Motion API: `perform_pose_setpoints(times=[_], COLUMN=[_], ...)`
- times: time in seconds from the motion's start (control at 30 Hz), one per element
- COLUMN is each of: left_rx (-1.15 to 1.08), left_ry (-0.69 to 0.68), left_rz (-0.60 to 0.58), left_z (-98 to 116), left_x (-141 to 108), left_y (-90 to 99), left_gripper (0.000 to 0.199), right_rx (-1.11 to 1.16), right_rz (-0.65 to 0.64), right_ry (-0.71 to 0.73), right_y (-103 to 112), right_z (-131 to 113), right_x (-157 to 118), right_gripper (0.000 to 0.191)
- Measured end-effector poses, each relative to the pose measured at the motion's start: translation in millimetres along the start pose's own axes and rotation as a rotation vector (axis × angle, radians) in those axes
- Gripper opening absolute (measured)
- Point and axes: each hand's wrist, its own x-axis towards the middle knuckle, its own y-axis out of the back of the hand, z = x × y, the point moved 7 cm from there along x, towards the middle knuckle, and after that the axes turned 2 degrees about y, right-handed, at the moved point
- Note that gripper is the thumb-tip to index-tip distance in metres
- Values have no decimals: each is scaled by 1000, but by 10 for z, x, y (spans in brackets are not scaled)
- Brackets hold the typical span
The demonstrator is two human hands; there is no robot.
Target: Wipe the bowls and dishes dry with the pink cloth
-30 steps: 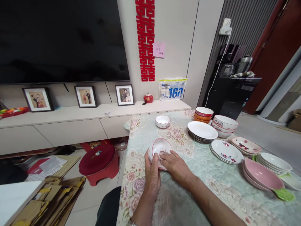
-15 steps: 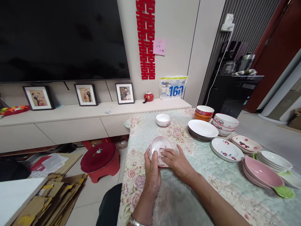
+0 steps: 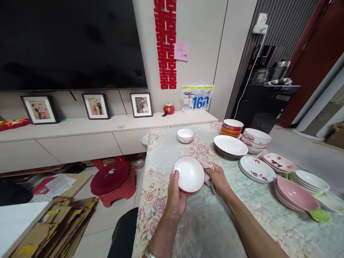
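A white bowl with a red rim is held over the near part of the table, its inside tilted up toward me. My left hand grips it from the lower left, thumb over the rim and fingers underneath. At the bowl's right side my right hand is closed on a pale pink cloth, which lies against the outer rim. Farther back, a second small white bowl with a red rim stands upright on the flowered tablecloth.
On the right stand stacked orange and red bowls, larger patterned bowls, white plates, flowered plates and pink dishes. A red stool and flattened cardboard are left of the table.
My right hand has drawn the cloth out of the bowl to its right side. The bowl now faces me more openly, still in my left hand.
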Motion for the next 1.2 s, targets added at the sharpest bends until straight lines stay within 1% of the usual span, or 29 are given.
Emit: perform_pose_setpoints(times=[0.1, 0.2, 0.27, 0.33, 0.4, 0.47, 0.53, 0.6, 0.67, 0.77, 0.8, 0.87, 0.97, 1.07, 1.2], left_rx=[30, 75, 100, 124, 147, 179, 215, 257, 294, 332, 341, 362, 414, 475, 503], left_ry=[-11, -21, -1, -7, -30, -40, -50, -58, -53, -61, -73, -111, -161, -221, -313], left_rz=[-9, -38, -71, -112, -137, -142, -160, -186, -217, -270, -284, -285, -280, -260, -201], left_z=[1, -4, -28, -33, -25, -25, -27, -33, -45, -50, -48, -41, -59, -68, -30], left_x=[-11, -37, -61, -84, -95, -88, -77, -76, -91, -127, -135, -132, -103, -71, -53], left_y=[-3, -18, -48, -93, -121, -123, -125, -133, -152, -188, -193, -178, -137, -98, -56], left_gripper=[56, 60, 62, 62, 61, 60, 60, 62, 62, 60, 60, 61, 63, 65, 69], right_rx=[138, 228, 266, 280, 263, 239, 243, 219, 120, -44, -65, -61, -21, -9, -45], right_rz=[-68, -119, -183, -290, -396, -448, -420, -357, -308, -319, -326, -322, -255, -190, -162], right_ry=[-51, -78, -83, -68, -20, 20, 31, 33, 84, 174, 171, 105, 5, -14, -33], right_y=[-109, -122, -119, -137, -159, -165, -138, -92, -51, -59, -70, -88, -93, -100, -132], right_z=[-14, -115, -195, -268, -320, -328, -299, -270, -295, -377, -378, -319, -166, -45, 27], right_x=[-41, -77, -103, -136, -164, -166, -134, -91, -65, -80, -88, -95, -82, -60, -51], right_gripper=[31, 37, 43, 54, 64, 70, 70, 65, 55, 46, 44, 41, 33, 31, 33])
